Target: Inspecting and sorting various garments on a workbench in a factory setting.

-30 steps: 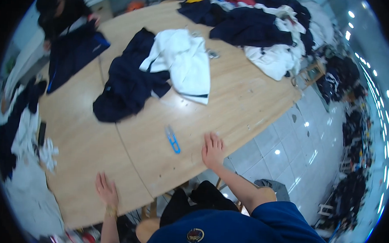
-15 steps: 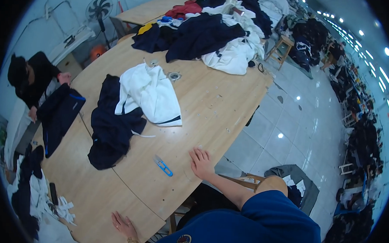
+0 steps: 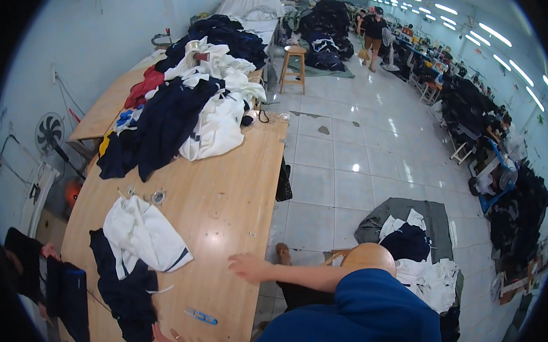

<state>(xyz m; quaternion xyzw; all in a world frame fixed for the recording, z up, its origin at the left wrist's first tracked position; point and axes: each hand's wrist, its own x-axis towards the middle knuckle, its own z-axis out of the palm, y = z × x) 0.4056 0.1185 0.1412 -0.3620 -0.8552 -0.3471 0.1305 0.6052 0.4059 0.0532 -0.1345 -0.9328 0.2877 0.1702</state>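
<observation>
My right hand (image 3: pixel 249 268) is open over the wooden table's right edge, fingers stretched toward the left and nothing in them. At the lower edge of the view, my left hand (image 3: pixel 172 339) is partly cut off; its fingers look apart, right beside the lower end of a navy garment (image 3: pixel 119 292). Whether they touch the cloth I cannot tell. A white garment (image 3: pixel 143 229) with a dark trim lies partly over the navy one. Blue-handled thread snips (image 3: pixel 201 316) rest on the table (image 3: pixel 223 214) between my two hands.
A heap of navy garments (image 3: pixel 172 117) and white garments (image 3: pixel 218 129) covers the table's far end. At the left, a co-worker holds a dark garment (image 3: pixel 68 299). A round wooden stool (image 3: pixel 369 261) stands at my right, near clothes on a grey sheet (image 3: pixel 376 218).
The view has swung to the right and up the aisle. My right hand has lifted at the table's edge; my left hand is now close to the navy garment.
</observation>
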